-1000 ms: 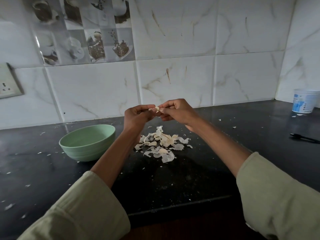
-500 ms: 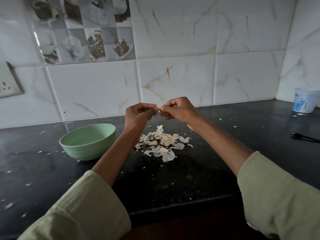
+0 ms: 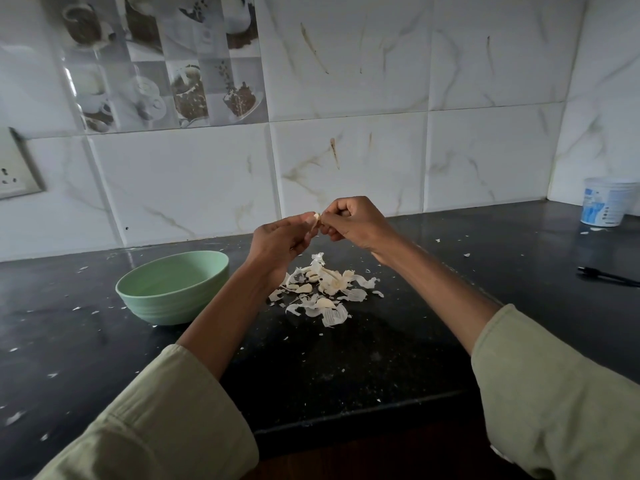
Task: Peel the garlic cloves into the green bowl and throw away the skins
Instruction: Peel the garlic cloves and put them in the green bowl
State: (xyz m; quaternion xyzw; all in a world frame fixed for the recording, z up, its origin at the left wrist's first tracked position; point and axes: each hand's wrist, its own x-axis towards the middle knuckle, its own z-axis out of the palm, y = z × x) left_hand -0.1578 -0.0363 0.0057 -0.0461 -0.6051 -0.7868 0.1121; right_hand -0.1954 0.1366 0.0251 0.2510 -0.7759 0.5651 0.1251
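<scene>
- The left hand (image 3: 277, 239) and right hand (image 3: 353, 221) meet above the table (image 3: 381, 358), fingertips together, both pinching one small pale garlic clove (image 3: 316, 219) between them; a thin papery flake of skin curls off it.
- Right hand's fingers are curled tight into the palm (whether anything else is tucked in there cannot be told).
- Below the hands lies a loose pile of skins and cloves (image 3: 323, 289): white, crinkled, paper-thin shreds mixed with a few smooth, cream-coloured cloves.
- The green bowl (image 3: 173, 287) sits left of the pile, near it but apart; it is round, matte, with faint ridges low on its outer wall. The part of its inside that shows holds nothing.
- The table is black, polished stone, speckled with tiny white skin flecks.
- A white plastic tub (image 3: 606, 202) with blue print stands at the far right by the glossy marbled wall tiles; its contents are hidden.
- A slim black pen-like object (image 3: 606, 277) lies near the right edge.
</scene>
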